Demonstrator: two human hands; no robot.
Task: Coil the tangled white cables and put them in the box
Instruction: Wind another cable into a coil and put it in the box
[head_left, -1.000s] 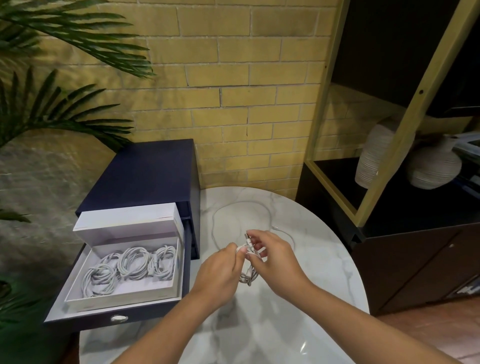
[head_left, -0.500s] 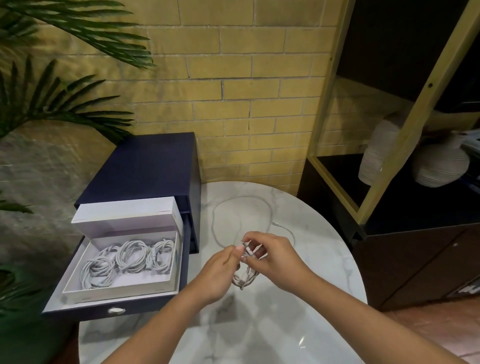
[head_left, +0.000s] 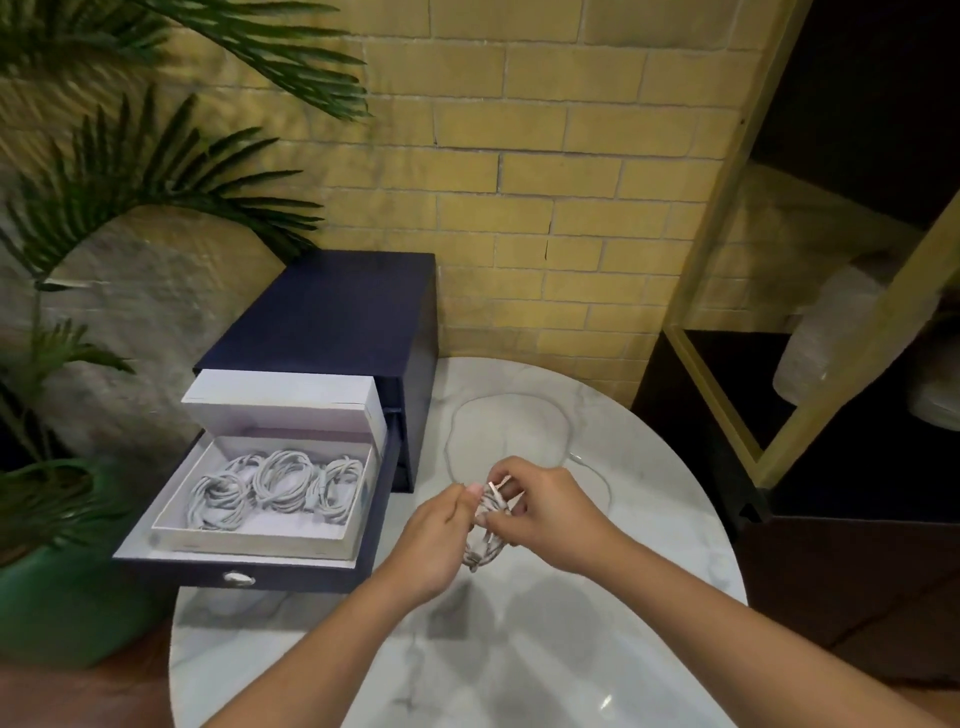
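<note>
1. Left hand (head_left: 431, 540): fingers curled, pinching the top of the cable coil (head_left: 483, 552).
2. Right hand (head_left: 551, 514): fingers clasped round the same coil, held just above the desk (head_left: 519, 675).
3. Desk: round, white marble.
4. White box (head_left: 249, 543): open, in the pulled-out drawer (head_left: 291, 574) left of the hands; 3 wound cables (head_left: 283, 480) inside.
5. Loose cable (head_left: 457, 431): looped on the desk beyond the hands.
6. Navy drawer unit (head_left: 332, 322): far left.

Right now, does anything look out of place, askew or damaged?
Nothing looks damaged or spilled. The white cable in the left hand and right hand trails an uncoiled loop across the table; coils in the box lie tidy.
</note>
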